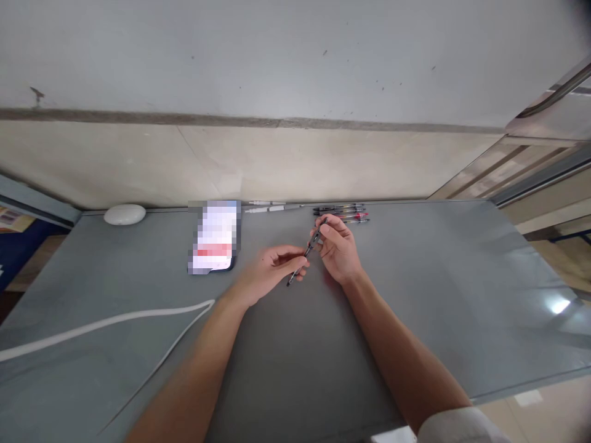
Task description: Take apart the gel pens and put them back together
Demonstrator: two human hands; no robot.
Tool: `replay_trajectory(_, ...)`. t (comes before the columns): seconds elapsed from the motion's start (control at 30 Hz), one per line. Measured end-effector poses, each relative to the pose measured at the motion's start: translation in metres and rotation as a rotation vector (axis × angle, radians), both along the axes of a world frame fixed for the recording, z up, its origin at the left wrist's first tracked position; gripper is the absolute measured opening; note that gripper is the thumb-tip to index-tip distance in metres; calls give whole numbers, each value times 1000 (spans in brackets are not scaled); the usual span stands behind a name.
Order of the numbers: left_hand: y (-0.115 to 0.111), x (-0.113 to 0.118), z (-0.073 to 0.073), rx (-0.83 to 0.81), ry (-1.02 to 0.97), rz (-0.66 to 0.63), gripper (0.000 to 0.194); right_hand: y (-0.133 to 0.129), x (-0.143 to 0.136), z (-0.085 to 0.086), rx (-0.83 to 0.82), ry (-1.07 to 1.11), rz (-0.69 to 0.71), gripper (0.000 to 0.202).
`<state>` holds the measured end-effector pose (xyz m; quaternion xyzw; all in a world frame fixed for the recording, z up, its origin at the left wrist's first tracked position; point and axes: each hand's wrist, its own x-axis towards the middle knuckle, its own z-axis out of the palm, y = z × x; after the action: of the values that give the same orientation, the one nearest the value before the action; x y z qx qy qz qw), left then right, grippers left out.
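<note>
Between my two hands, above the grey table [286, 369], a dark pen [311, 247] is held slantwise, its lower end toward me. My left hand [280, 266] pinches the lower part of the barrel between thumb and fingers. At the upper end, my right hand [337, 246] grips the pen near its clip. Just behind my right hand lie several pens [341, 209] side by side, mostly dark, one with a red part; my hand partly hides them. White pens [272, 208] rest farther left along the wall.
A phone [215, 237] with a lit, blurred screen stands left of my hands. Farther left is a white rounded device [124, 215]. A white cable [138, 314] runs over the table's left side. The wall [295, 163] borders the back edge.
</note>
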<state>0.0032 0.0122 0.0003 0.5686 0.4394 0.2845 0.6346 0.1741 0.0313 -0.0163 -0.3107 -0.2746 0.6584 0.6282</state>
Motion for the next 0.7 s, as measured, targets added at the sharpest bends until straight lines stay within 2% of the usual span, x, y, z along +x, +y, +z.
replay_trajectory(0.17,2,1,3,107,112,19,26,0,-3,2,-9,-54,-50,21)
replay_trajectory(0.43,-3,0,4,2,-7,-97,30,-2,0,1,11,-20,71,18)
replay_trajectory(0.7,-1,1,4,88,103,20,29,-1,-3,3,5,-69,-40,18)
